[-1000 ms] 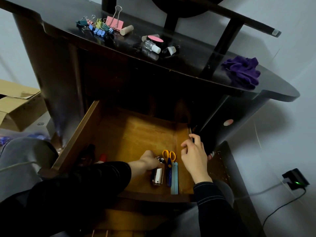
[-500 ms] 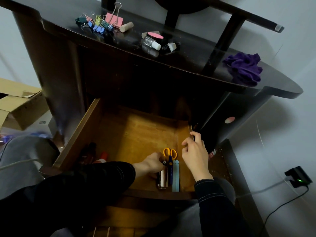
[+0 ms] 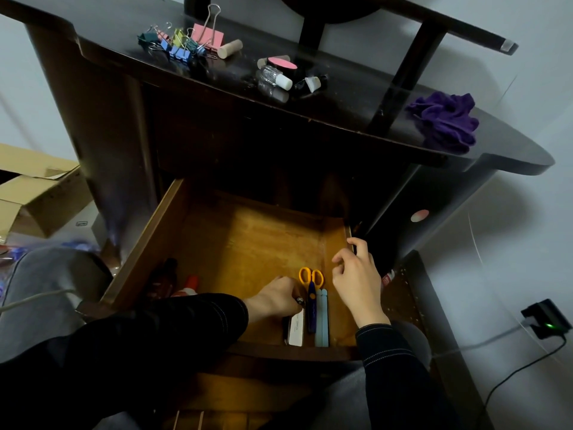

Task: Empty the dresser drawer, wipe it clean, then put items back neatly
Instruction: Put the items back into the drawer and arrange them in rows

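Note:
The wooden drawer [image 3: 148, 243] stands pulled out under the dark dresser top [image 3: 341, 113]. My left hand [image 3: 274, 297] reaches into its front right part. Its fingers curl over the far end of a flat white item [image 3: 296, 328] that lies against orange-handled scissors [image 3: 311, 276]. Two pale blue sticks [image 3: 322, 318] lie right of the scissors. My right hand [image 3: 356, 280] hovers by the drawer's right wall with loosely curled fingers, holding nothing; its index fingertip is at the rim. A purple cloth [image 3: 443, 122] lies crumpled on the dresser top at the right.
Coloured binder clips [image 3: 183, 41], a cork [image 3: 229, 48] and small nail polish bottles [image 3: 276, 76] lie on the dresser top. A dark bottle [image 3: 167, 274] and a red-capped item [image 3: 190, 282] sit in the drawer's front left. A cardboard box [image 3: 37, 193] stands at left, a plugged charger [image 3: 545, 318] at right.
My left hand has slid the flat item to the right and turned it on edge against the scissors. My right hand has stayed by the drawer's right wall.

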The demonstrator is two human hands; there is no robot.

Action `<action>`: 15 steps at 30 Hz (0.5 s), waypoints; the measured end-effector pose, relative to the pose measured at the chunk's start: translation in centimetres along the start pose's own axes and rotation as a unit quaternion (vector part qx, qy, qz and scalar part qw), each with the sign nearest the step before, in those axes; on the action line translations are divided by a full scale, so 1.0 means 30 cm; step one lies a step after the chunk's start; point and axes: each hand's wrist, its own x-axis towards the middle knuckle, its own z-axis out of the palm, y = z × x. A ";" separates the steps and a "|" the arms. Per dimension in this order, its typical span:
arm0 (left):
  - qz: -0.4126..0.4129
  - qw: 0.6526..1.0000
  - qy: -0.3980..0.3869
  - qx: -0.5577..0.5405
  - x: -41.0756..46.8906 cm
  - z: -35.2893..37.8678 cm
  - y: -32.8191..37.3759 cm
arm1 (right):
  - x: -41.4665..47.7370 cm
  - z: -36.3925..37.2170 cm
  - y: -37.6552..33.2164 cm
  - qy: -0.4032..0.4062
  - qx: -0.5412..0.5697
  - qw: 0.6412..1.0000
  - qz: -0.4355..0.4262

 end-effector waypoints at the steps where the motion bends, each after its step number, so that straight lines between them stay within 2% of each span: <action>1: -0.002 1.000 -0.010 0.002 -0.002 0.002 0.001 | 0.000 0.000 0.000 0.001 -0.001 1.000 0.000; 15: -0.017 1.000 -0.020 0.004 -0.023 0.018 0.019 | 0.000 0.002 0.001 0.004 0.001 1.000 -0.002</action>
